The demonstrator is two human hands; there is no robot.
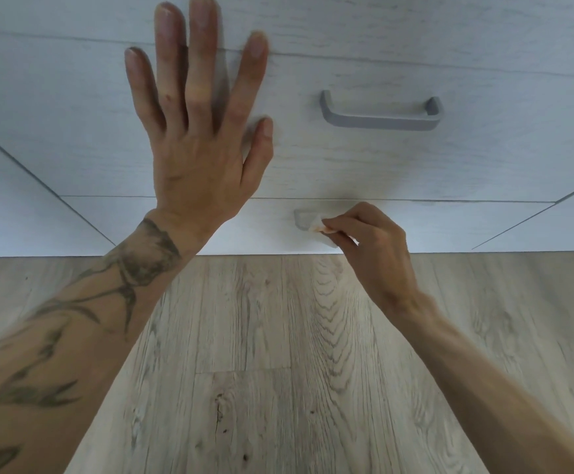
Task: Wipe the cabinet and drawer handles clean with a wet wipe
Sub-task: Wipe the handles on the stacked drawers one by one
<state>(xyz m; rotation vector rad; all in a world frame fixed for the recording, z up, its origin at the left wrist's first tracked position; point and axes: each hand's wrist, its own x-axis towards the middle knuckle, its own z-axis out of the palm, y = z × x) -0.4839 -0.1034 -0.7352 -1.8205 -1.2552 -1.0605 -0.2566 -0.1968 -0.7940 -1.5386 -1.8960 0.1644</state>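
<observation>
Pale wood-grain drawer fronts fill the upper half of the head view. My left hand lies flat with spread, straight fingers against the middle drawer front. A grey bar handle sits on that drawer, to the right of my left hand, untouched. My right hand pinches a small white wet wipe with an orange-brown stain against the handle of the bottom drawer. Only the left end of that lower handle shows; the wipe and my fingers hide the remainder.
Light wood-plank floor lies below the bottom drawer's edge. Neighbouring cabinet fronts flank the drawers left and right, separated by thin dark gaps. Another drawer front sits above the middle one.
</observation>
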